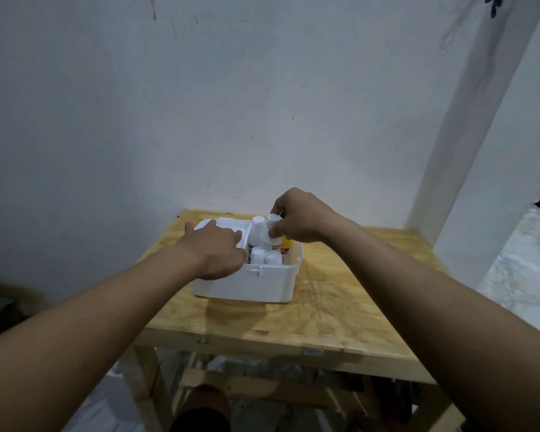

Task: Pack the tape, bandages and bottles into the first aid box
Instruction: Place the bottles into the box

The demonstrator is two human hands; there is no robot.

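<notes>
A white first aid box [264,283] stands open on the wooden table. Several white bottles [264,257] stand inside it, and a yellow bottle [287,244] leans at its right side. My right hand [296,218] hovers over the box and grips a white bottle with a red label [272,232] by its neck and cap, tilted, its base down among the others. My left hand [214,249] rests on the box's left side over a white inner tray [234,227], fingers spread and bent at the edge. No tape or bandages are visible.
The box sits near the far left of a light wooden table [340,294] pushed against a white wall. A white pillar [468,145] rises at the right. Below the table top a lower shelf [262,381] and wooden legs show.
</notes>
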